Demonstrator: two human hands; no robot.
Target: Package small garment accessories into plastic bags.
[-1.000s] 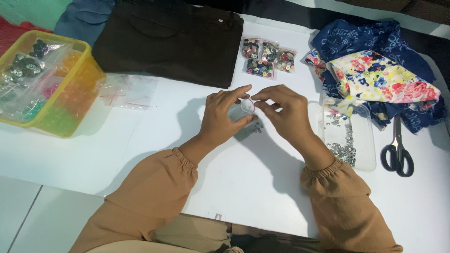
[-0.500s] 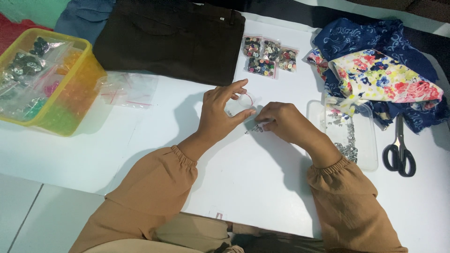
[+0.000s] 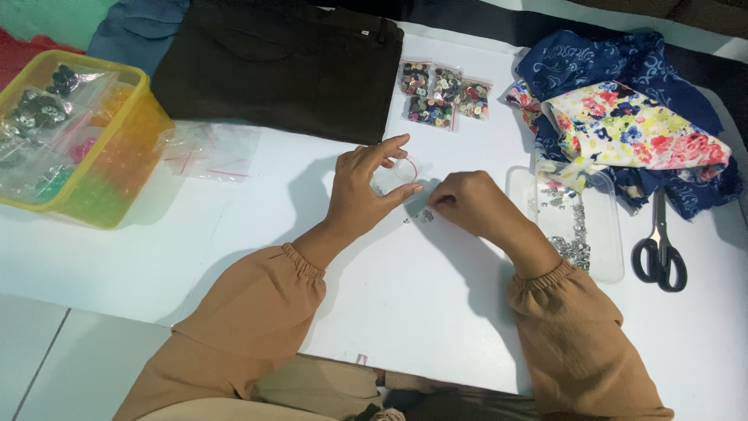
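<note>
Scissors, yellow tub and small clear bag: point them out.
scissors (image 3: pixel 659 253), head view, pivot above black handles
yellow tub (image 3: pixel 117 175), head view, right wall
small clear bag (image 3: pixel 392 175), head view, middle, in left hand (image 3: pixel 362 191)

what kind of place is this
Likely a sewing or tailoring worktable: bagged buttons, scissors and folded floral fabric lie on the white table around the left hand and right hand.

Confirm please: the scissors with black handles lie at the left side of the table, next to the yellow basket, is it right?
Not quite. The scissors do have black handles, but the head view shows them at the right side of the table, beside the clear tray and below the floral cloth. The yellow basket stands at the left, far from them.
</note>
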